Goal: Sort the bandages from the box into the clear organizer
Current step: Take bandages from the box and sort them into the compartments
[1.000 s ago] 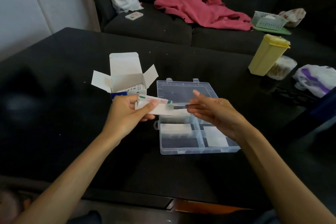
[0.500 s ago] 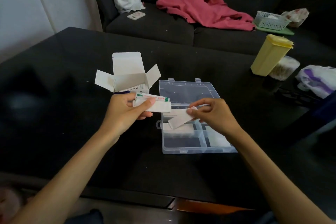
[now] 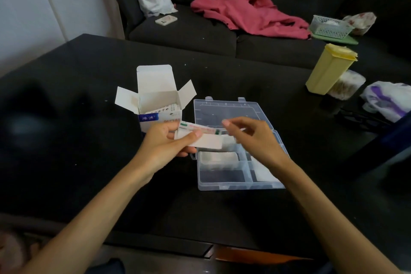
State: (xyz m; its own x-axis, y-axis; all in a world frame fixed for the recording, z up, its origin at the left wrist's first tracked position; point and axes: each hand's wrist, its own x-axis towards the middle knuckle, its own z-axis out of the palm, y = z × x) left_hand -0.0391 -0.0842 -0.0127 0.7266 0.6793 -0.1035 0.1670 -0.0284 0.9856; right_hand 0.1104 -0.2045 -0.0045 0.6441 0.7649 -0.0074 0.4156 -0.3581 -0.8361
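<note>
Bandages (image 3: 199, 138) sit stacked in the left hand (image 3: 165, 147), thumb pinning them just over the organizer (image 3: 235, 181). Right hand (image 3: 251, 138) reaches in, grip narrow, apparently empty. Next, I'd say: peel one off, drop it in a compartment.

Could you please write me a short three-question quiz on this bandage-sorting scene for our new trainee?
1. True or false: the left hand holds a stack of bandages.
2. Which is nearer the box? A: the clear organizer; B: the yellow container.
3. Fill in: the organizer's lid is ___.

Key
1. True; thumb pressed on top.
2. A; the organizer lies beside the box.
3. Open, laid back flat on the table.
</note>
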